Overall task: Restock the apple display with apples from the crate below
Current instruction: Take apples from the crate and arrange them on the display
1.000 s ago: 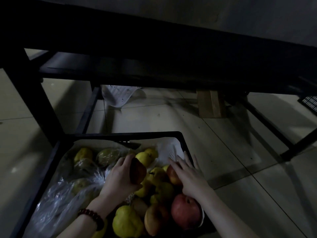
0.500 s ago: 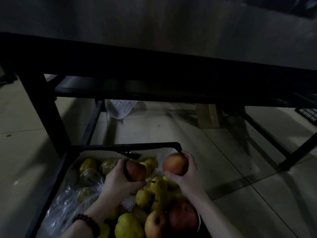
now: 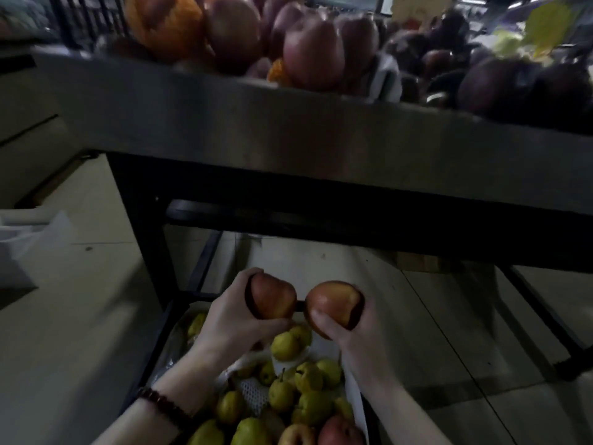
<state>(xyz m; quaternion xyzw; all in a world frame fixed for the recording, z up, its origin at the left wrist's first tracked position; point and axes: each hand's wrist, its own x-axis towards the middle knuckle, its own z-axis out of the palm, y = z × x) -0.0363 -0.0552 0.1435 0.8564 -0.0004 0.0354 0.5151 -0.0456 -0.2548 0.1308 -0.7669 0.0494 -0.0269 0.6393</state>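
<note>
My left hand (image 3: 231, 322) grips a red apple (image 3: 272, 297) and my right hand (image 3: 356, 338) grips a second red apple (image 3: 333, 303); both are raised side by side above the black crate (image 3: 160, 342) on the floor. The crate holds several yellow-green pears (image 3: 308, 380) and a few red apples (image 3: 340, 431) on white foam netting. Above, the apple display (image 3: 314, 56) is a grey-fronted stand (image 3: 288, 130) piled with dark red apples. A bead bracelet is on my left wrist.
An orange fruit (image 3: 163, 20) lies at the display's left end, dark purple fruit (image 3: 500, 88) at its right. Black metal legs (image 3: 141, 226) and crossbars hold up the stand over a tiled floor. A white plastic bag (image 3: 29, 239) sits at the left edge.
My right hand took an apple out of the crate. Both hands have risen with their apples, and my view has tilted up so the display's fruit shows.
</note>
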